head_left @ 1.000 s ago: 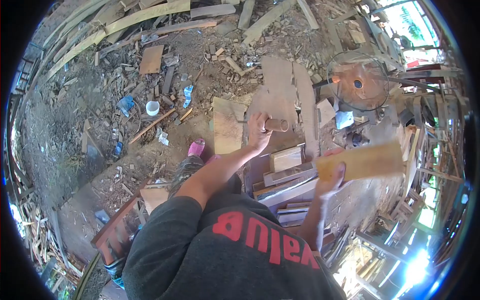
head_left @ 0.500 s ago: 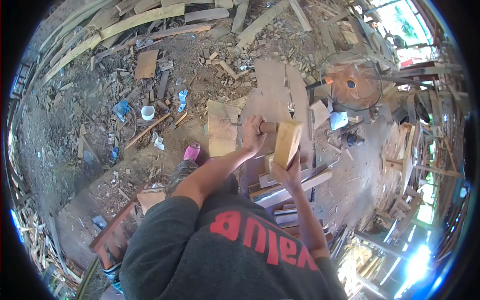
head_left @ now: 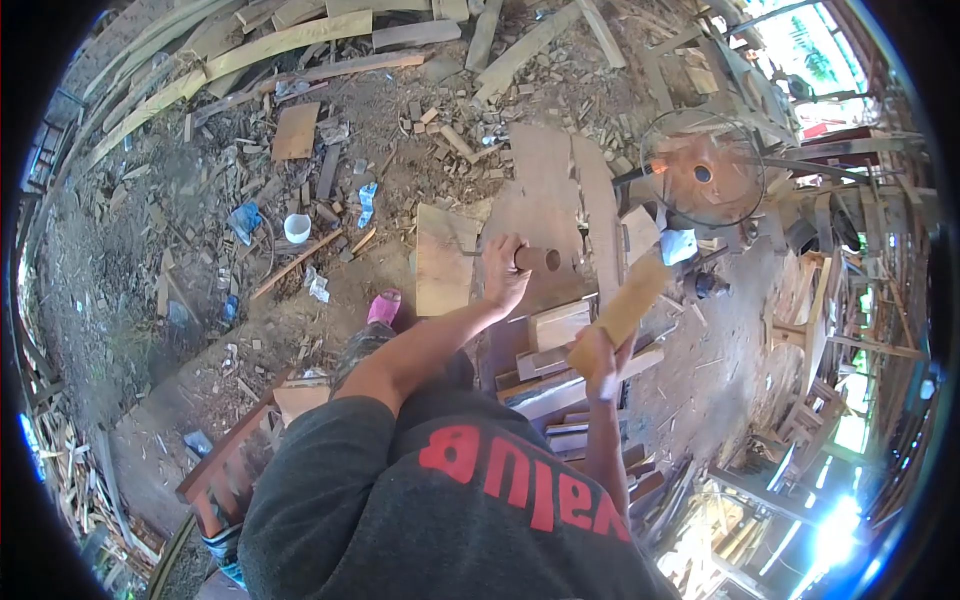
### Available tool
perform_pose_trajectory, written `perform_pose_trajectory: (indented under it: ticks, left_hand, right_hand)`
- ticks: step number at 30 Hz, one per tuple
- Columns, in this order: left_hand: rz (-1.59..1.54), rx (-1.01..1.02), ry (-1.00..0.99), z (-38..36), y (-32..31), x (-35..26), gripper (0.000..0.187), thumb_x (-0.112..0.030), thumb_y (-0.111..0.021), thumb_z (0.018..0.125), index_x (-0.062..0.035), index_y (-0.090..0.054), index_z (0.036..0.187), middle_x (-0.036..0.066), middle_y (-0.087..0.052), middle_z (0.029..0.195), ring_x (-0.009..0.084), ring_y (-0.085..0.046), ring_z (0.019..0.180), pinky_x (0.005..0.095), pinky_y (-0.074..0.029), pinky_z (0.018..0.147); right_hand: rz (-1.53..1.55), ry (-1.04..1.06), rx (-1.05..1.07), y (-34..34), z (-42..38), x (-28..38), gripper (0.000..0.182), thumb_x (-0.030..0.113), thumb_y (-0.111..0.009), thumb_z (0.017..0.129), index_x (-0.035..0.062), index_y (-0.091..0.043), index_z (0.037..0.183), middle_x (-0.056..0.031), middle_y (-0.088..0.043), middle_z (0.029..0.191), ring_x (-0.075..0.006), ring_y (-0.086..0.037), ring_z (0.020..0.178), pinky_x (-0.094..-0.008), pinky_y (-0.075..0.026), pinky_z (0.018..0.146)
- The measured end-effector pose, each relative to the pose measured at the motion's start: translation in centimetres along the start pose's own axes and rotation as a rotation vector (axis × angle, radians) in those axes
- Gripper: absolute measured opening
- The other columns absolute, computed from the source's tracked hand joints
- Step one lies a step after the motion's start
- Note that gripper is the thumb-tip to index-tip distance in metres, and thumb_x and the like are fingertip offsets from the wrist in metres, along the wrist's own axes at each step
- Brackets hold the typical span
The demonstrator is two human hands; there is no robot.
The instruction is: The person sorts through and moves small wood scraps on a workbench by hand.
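Observation:
My left hand is closed around a wooden-handled chisel, its round handle end pointing right. A thin metal shaft shows on the far side of the fist, over a pale board; its tip is hard to make out. In my right hand, low and to the right, is a long yellowish wooden block, gripped near its lower end. The block is blurred at its upper end and is apart from the chisel handle. Beneath my hands lie stacked wooden pieces.
A round fan with a wire guard stands at the upper right. Wood scraps cover the ground, with a white cup and a blue wrapper among them. Long planks lie along the top. A brown wooden frame is at the lower left.
My right hand has swung the wooden block away from the chisel's handle end, to the right. My left hand stays in nearly the same place, still holding the chisel.

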State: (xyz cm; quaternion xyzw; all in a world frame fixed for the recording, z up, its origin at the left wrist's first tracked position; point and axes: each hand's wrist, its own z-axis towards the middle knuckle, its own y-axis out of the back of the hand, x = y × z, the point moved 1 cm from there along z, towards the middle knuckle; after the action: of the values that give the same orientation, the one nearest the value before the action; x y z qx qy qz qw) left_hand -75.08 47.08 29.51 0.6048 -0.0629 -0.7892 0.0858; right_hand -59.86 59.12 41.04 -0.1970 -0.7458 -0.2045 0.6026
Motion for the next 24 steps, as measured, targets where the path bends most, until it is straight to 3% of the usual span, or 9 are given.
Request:
perform_pose_trajectory:
  ticks: [4, 9, 10, 11, 14, 16, 18, 20, 24]
  left_hand:
    - [-0.031, -0.007, -0.013, 0.3, 0.4, -0.3, 0.024, 0.005, -0.066, 0.070, -0.0079, -0.053, 0.086, 0.010, -0.053, 0.080, 0.0329, -0.051, 0.082, 0.0399, -0.040, 0.074]
    - [-0.141, -0.005, 0.074, 1.3, 0.4, 2.3, 0.025, -0.002, -0.072, 0.071, -0.0084, -0.055, 0.087, 0.006, -0.056, 0.079, 0.0282, -0.053, 0.077, 0.0383, -0.041, 0.066]
    - [-0.364, -0.043, 0.137, 2.3, 0.9, 2.5, 0.023, -0.003, -0.073, 0.075, -0.0082, -0.055, 0.087, 0.002, -0.055, 0.077, 0.0208, -0.052, 0.072, 0.0340, -0.039, 0.061]
    - [-0.586, -0.079, 0.202, 3.2, 1.6, 2.7, 0.021, -0.005, -0.075, 0.078, -0.0080, -0.055, 0.086, -0.003, -0.054, 0.074, 0.0133, -0.051, 0.066, 0.0297, -0.037, 0.056]
    - [-0.620, 0.072, 0.369, 5.7, 6.4, 2.2, 0.018, -0.012, -0.077, 0.084, -0.0092, -0.059, 0.083, -0.008, -0.054, 0.073, 0.0033, -0.045, 0.063, 0.0225, -0.033, 0.053]
    - [-0.495, 0.178, 0.407, 6.5, 8.8, 5.8, 0.017, -0.015, -0.077, 0.085, -0.0094, -0.061, 0.083, -0.008, -0.055, 0.071, 0.0033, -0.046, 0.062, 0.0216, -0.035, 0.054]
    - [-0.369, 0.273, 0.438, 6.8, 10.4, 7.1, 0.016, -0.018, -0.077, 0.086, -0.0095, -0.064, 0.082, -0.008, -0.056, 0.069, 0.0032, -0.047, 0.061, 0.0206, -0.036, 0.056]
    - [-0.371, 0.240, 0.616, 6.8, 11.9, 6.2, 0.020, -0.021, -0.079, 0.085, -0.0095, -0.064, 0.077, -0.007, -0.057, 0.067, 0.0036, -0.049, 0.060, 0.0196, -0.038, 0.056]
    - [-0.489, 0.073, 0.548, 5.6, 12.7, 4.7, 0.022, -0.022, -0.080, 0.083, -0.0087, -0.062, 0.084, -0.005, -0.058, 0.072, 0.0045, -0.050, 0.063, 0.0217, -0.040, 0.058]
  right_hand:
    - [0.141, 0.023, -0.002, -0.1, -1.0, 0.2, 0.058, 0.011, -0.061, 0.087, 0.0057, -0.033, 0.137, -0.0116, -0.054, 0.100, -0.0195, -0.059, 0.075, -0.0360, -0.053, 0.059]
    - [-0.013, -0.062, -0.021, 0.6, -3.2, -4.8, 0.050, 0.015, -0.065, 0.086, 0.0052, -0.041, 0.128, -0.0079, -0.054, 0.102, -0.0154, -0.055, 0.088, -0.0321, -0.050, 0.072]
    - [0.022, -0.088, -0.007, 0.5, -3.5, -5.3, 0.049, 0.016, -0.066, 0.086, 0.0054, -0.042, 0.127, -0.0075, -0.054, 0.102, -0.0148, -0.054, 0.090, -0.0318, -0.050, 0.075]
    - [-0.030, -0.018, 0.032, 0.7, -3.2, -6.5, 0.053, 0.019, -0.062, 0.087, 0.0069, -0.035, 0.131, -0.0121, -0.061, 0.081, -0.0212, -0.063, 0.066, -0.0354, -0.054, 0.059]
    - [0.061, -0.103, 0.020, -1.0, -4.0, -5.2, 0.052, 0.020, -0.062, 0.088, 0.0069, -0.035, 0.130, -0.0125, -0.061, 0.081, -0.0208, -0.063, 0.066, -0.0350, -0.054, 0.058]
    - [0.066, -0.092, 0.012, -1.0, -4.1, -5.3, 0.052, 0.021, -0.062, 0.088, 0.0069, -0.035, 0.130, -0.0124, -0.061, 0.080, -0.0204, -0.062, 0.064, -0.0344, -0.053, 0.058]
    - [0.121, -0.151, -0.005, -0.8, -4.1, -5.8, 0.051, 0.015, -0.065, 0.085, 0.0041, -0.040, 0.127, -0.0102, -0.055, 0.098, -0.0186, -0.061, 0.077, -0.0352, -0.056, 0.062]
    - [0.125, -0.149, -0.006, -1.0, -4.1, -5.4, 0.050, 0.014, -0.065, 0.085, 0.0041, -0.040, 0.127, -0.0102, -0.056, 0.098, -0.0184, -0.061, 0.077, -0.0350, -0.056, 0.063]
    - [0.168, -0.166, -0.011, -1.3, -4.3, -4.9, 0.050, 0.012, -0.065, 0.085, 0.0041, -0.040, 0.128, -0.0102, -0.056, 0.098, -0.0179, -0.061, 0.077, -0.0341, -0.055, 0.066]
